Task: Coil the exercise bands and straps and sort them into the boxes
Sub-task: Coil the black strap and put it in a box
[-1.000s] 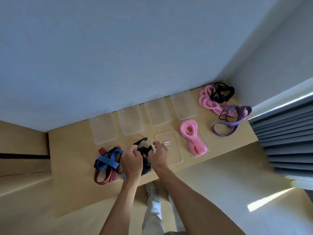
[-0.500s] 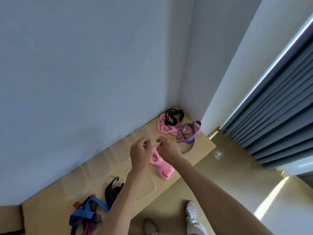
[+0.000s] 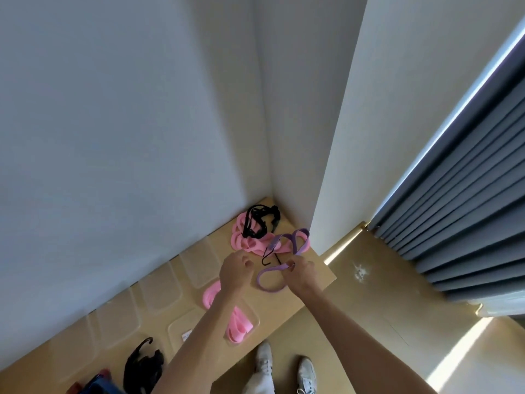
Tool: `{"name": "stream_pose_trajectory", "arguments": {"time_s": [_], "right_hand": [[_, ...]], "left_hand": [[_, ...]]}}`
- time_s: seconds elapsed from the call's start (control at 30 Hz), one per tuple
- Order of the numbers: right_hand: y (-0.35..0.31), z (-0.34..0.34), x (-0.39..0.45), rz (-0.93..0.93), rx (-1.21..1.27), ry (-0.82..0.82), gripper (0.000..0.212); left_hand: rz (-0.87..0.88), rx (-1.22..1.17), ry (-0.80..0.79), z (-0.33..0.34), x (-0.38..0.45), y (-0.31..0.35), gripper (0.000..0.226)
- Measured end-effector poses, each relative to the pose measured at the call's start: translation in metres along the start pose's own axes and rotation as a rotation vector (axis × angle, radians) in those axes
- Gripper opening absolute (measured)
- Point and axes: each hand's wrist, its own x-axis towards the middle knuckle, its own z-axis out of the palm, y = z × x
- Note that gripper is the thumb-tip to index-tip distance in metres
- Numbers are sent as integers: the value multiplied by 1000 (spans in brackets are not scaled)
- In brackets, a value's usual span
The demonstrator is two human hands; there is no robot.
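Here we saw one long light-wood tabletop (image 3: 308, 282) running from the lower left up into the white wall corner. On it lay six clear plastic boxes: a back row of four (image 3: 159, 291) beside the wall and two nearer ones, one of them (image 3: 181, 327) bearing a small label, the other (image 3: 252, 317) holding one coiled pink band (image 3: 237, 322) whose long axis ran toward the near table edge. In the corner sat one heap of pink bands (image 3: 244, 240) with one black strap tangle (image 3: 257, 223) on top. Another black strap bundle (image 3: 143, 365) and a blue and red strap pile (image 3: 96, 383) lay at the lower left, cut by the frame. One purple flat band (image 3: 270, 275) stretched from the corner heap toward the table's front edge, looping below our hands. Our right hand (image 3: 299, 273) pinched that band at its fingertips. Our left hand (image 3: 235, 270) hovered just beside it, fingers loosely curled and holding nothing.
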Motion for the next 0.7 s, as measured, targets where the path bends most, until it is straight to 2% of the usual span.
{"name": "stream_pose_trajectory", "arguments": {"time_s": [0.1,0.2,0.33,0.4,0.5,0.57,0.63,0.7], "right_hand": [[2,-2,26,27,35,0,30],[0,3,54,55,37,-3,23],[-11,13,91,68,10,15,17],[-20,18,108,75,-3,10,17],[-35,24,133,120,27,-39,18],[-45,27,143,175,74,-13,22],[-56,29,149,177,95,42,23],[-65,29,152,99,51,72,30]], "left_hand": [[-15,55,34,12,43,11,20],[-59,104,63,28,86,13,16],[-95,231,-50,45,135,12,53],[-85,293,-99,51,152,10,59],[-36,341,-137,55,169,7,36],[-41,328,-142,52,173,7,22],[-49,256,-140,43,176,11,15],[-21,66,-119,31,176,18,17]]}}
